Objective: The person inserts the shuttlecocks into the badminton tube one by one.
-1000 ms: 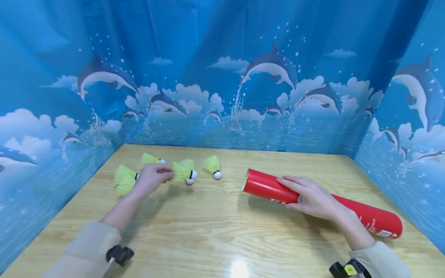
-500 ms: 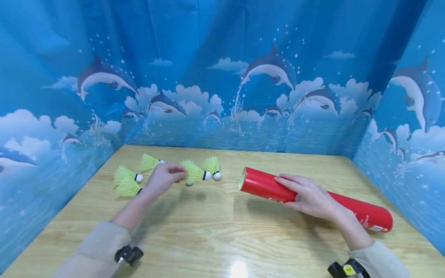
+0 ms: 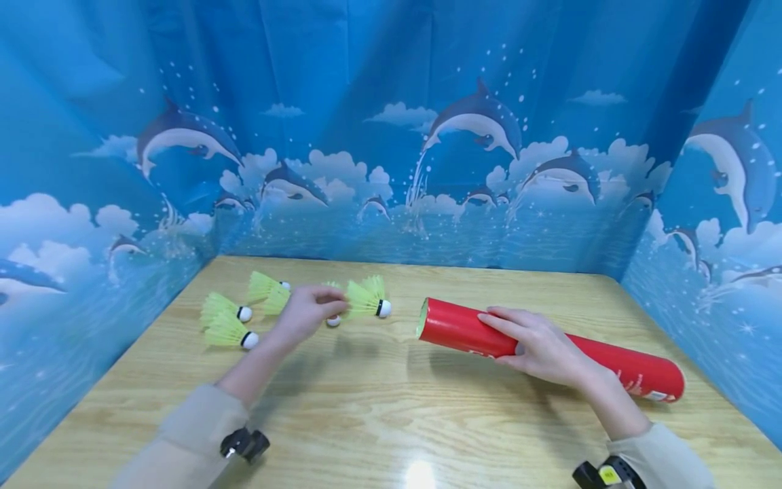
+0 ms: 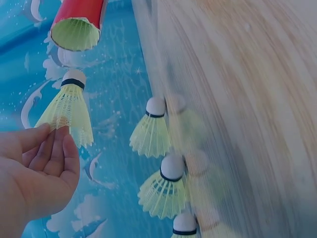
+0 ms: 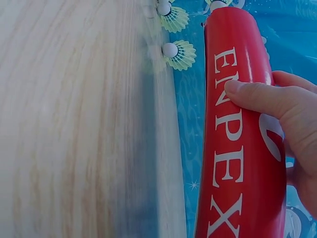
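My left hand (image 3: 313, 312) pinches a yellow-green shuttlecock (image 4: 64, 111) by the rim of its skirt, above the table. Its white cork points right, toward the open mouth of a red tube (image 3: 455, 326), with a gap between them. My right hand (image 3: 544, 348) grips that tube round its middle, thumb across the white lettering in the right wrist view. The tube leans with its mouth end raised; yellow-green shows inside the mouth. Behind my left fingers, another shuttlecock (image 3: 333, 320) is mostly hidden.
Several shuttlecocks lie at the table's left, among them one with its cork toward my wrist (image 3: 229, 331) and one farther back (image 3: 263, 284). The wooden table (image 3: 379, 407) meets a blue dolphin-print curtain (image 3: 391, 136) at the back and both sides.
My left hand has carried the shuttlecock rightward, nearer the tube's mouth. The tube and right hand have shifted slightly left, the tube's far end most.
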`<state>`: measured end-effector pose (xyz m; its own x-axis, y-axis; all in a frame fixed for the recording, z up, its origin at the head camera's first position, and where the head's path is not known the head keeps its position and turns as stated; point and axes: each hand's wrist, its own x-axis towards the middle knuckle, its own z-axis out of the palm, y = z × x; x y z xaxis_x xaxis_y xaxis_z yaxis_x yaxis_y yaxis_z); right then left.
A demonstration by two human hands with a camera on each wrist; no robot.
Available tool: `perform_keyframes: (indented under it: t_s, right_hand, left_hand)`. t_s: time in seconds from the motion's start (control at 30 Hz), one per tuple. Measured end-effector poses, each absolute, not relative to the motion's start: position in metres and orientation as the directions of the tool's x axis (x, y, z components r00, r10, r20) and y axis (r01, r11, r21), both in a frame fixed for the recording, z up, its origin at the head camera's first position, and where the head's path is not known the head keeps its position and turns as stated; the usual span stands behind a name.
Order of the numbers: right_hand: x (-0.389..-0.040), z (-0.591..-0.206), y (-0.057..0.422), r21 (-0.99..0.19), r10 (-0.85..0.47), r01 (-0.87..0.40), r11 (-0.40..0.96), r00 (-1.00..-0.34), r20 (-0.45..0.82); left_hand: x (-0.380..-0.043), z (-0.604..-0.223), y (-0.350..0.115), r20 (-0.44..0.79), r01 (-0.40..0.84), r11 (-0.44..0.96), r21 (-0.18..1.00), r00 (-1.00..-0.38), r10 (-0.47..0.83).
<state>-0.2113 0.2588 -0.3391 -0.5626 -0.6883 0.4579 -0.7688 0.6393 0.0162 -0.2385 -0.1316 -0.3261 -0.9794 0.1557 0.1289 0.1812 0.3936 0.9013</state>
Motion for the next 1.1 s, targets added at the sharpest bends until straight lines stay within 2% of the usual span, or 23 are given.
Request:
perform_keyframes:
  t_s: [0.47,0.77,1.1]
  right_hand:
    - [-0.21,-0.341,0.258,0.012,-0.685,-0.763,0.646,-0.573,0.451]
    - [-0.208,-0.339,0.258,-0.008,-0.669,-0.746,0.666,-0.603,0.435]
    - [-0.209,-0.339,0.258,0.004,-0.673,-0.75,0.661,-0.591,0.445]
  left_hand:
    - [-0.236,-0.325,-0.096,0.156,0.22,0.357,0.908,-0.968,0.198]
    - [-0.236,-0.33,-0.075,0.183,0.258,0.305,0.917,-0.95,0.252]
    - [-0.237,-0.333,-0.056,0.152,0.224,0.285,0.932,-0.955,0.254]
